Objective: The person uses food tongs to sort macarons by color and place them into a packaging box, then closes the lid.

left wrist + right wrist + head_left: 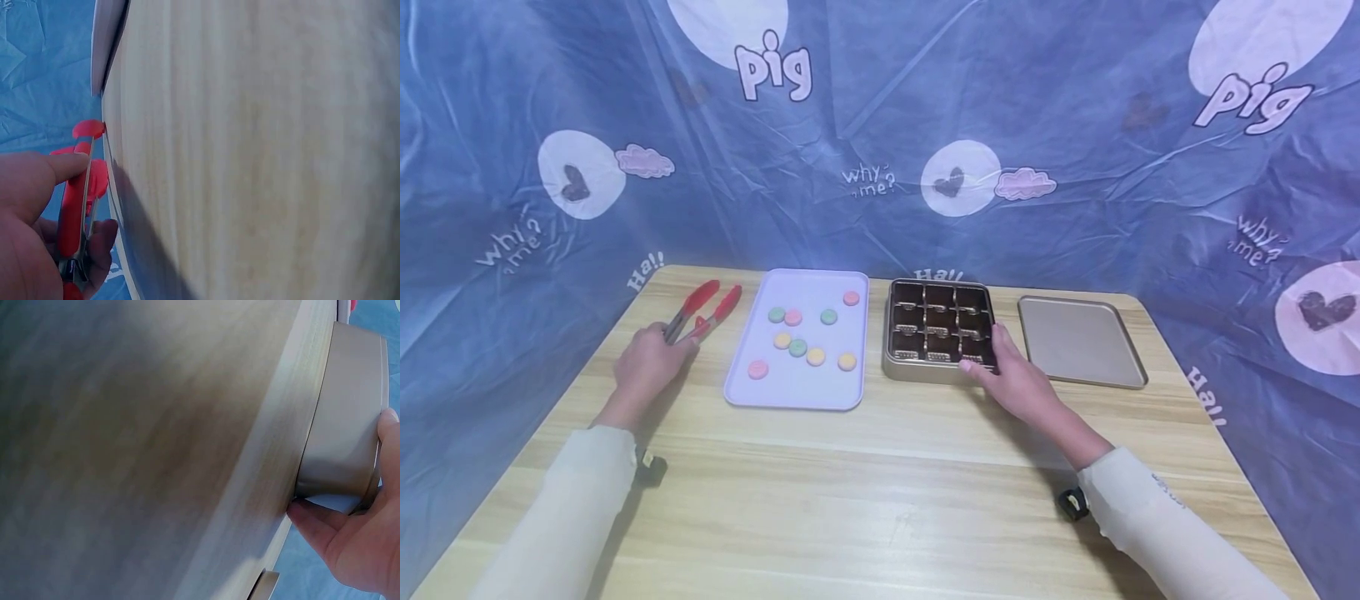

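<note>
My left hand holds a pair of red-tipped tongs left of the tray. In the left wrist view the thumb lies along the tongs' red handle and the fingers curl beneath; the tong arms are spread, with nothing between the tips. At the near right corner of a gold tin, my right hand grips with the thumb at the front rim and the fingers along the right side. Inside the tin is a brown divider with several compartments. The right wrist view shows fingertips low against the tin's wall.
A white tray carries several small round macaron-like pieces in pink, green and yellow. A flat gold lid lies right of the tin. Behind the wooden table hangs a blue printed cloth.
</note>
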Action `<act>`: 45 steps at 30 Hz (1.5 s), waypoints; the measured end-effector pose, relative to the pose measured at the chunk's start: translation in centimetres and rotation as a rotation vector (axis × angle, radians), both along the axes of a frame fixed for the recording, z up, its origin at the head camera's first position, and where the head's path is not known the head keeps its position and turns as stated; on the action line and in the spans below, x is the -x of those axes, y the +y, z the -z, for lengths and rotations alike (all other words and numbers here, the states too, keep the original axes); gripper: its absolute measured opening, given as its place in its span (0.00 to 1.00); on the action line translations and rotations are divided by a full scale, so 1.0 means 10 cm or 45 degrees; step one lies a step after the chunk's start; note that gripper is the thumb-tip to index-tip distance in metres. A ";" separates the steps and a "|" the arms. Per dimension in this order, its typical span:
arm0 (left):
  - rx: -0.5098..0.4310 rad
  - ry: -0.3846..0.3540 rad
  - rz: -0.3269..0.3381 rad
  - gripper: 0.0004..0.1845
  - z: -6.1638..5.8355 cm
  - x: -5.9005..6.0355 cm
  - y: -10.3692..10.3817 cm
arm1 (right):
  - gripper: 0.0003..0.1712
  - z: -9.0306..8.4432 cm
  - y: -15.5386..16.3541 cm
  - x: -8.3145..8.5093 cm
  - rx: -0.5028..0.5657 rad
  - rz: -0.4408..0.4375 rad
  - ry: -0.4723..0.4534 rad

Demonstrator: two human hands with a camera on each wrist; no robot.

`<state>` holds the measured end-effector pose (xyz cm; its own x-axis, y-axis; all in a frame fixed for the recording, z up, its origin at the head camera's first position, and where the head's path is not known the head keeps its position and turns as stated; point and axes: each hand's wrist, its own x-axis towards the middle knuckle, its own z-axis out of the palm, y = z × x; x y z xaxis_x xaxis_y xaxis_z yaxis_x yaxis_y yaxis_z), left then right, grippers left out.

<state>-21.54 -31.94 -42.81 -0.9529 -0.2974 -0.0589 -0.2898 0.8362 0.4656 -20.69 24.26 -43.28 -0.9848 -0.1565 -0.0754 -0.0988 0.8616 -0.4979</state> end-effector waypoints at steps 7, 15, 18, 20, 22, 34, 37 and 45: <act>-0.018 0.020 0.005 0.37 -0.01 0.01 0.01 | 0.60 -0.01 -0.01 -0.01 -0.005 -0.002 0.008; -0.021 0.047 0.007 0.43 -0.01 0.00 0.07 | 0.60 -0.02 0.00 -0.01 -0.028 -0.006 0.016; -0.029 0.058 0.022 0.43 -0.03 0.00 0.09 | 0.60 -0.03 0.00 -0.01 -0.032 -0.006 0.018; -0.032 0.064 0.033 0.43 -0.04 -0.01 0.10 | 0.60 -0.03 0.00 -0.01 -0.033 -0.008 0.018; -0.028 0.076 0.047 0.45 -0.05 -0.03 0.12 | 0.60 -0.03 0.00 -0.01 -0.030 -0.007 0.015; 0.018 0.095 0.147 0.47 -0.18 -0.10 0.38 | 0.61 -0.01 0.00 0.00 -0.023 0.003 0.012; 0.002 0.088 0.181 0.46 -0.21 -0.13 0.48 | 0.61 -0.01 0.00 0.00 -0.027 0.000 0.013; -0.112 0.052 0.231 0.40 -0.25 -0.18 0.73 | 0.61 -0.02 -0.01 -0.01 -0.027 0.003 0.017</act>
